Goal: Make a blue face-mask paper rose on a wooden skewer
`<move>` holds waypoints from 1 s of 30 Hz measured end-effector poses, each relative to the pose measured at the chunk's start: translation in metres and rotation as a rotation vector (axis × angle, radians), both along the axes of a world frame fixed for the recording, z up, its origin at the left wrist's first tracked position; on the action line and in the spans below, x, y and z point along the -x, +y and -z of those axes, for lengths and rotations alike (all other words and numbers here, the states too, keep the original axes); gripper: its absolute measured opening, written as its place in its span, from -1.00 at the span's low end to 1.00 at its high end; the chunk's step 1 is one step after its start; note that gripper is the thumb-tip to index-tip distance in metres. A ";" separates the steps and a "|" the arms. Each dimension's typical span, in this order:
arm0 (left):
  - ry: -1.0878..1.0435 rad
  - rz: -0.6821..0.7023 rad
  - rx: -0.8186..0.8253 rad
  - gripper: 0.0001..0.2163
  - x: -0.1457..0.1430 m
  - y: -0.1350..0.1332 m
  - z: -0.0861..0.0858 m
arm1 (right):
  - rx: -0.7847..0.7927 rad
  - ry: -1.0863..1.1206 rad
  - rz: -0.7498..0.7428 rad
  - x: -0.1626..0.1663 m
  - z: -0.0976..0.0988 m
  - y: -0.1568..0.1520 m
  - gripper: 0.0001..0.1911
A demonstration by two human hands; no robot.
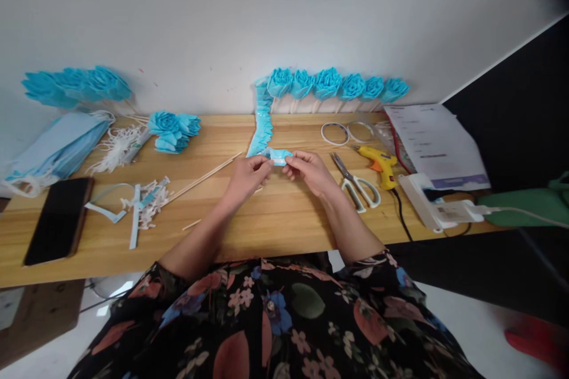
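And here, over the middle of the bench (pixel 222 133), a short blue piece (pixel 279 156) is held between the left hand (pixel 249 174) and the right hand (pixel 311 173), its two ends pinched in closed fingers. A folding or shaping step seems to be in hand; for the next move, small, even finger adjustments are probably called for. Just behind, a pleated blue strip (pixel 264 118) is seen reaching back to the wall (pixel 213 23); whether it is joined to the held piece cannot be told. Some fingertips are hidden, a thin stick (pixel 192 225) is partly covered by the left forearm (pixel 213 213), and a red object (pixel 533 337) is blurred and cut off.
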State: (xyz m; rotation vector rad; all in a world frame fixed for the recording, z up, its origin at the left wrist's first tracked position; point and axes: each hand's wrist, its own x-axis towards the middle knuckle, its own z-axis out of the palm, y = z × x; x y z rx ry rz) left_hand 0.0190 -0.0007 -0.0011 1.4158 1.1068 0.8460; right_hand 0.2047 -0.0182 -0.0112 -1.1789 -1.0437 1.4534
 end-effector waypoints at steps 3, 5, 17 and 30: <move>0.061 -0.055 -0.152 -0.73 0.010 -0.001 -0.012 | -0.026 0.017 0.030 -0.002 -0.001 0.000 -0.60; 0.076 -0.102 -0.252 -0.74 0.019 -0.003 -0.023 | -0.037 0.022 0.046 -0.002 -0.002 0.001 -0.59; 0.282 0.085 -0.266 -0.60 0.018 -0.005 -0.021 | -0.041 0.005 -0.034 0.005 -0.002 -0.001 -0.52; -0.109 0.090 0.071 -0.73 0.014 0.014 0.002 | -0.025 -0.006 -0.108 0.007 0.004 0.001 -0.58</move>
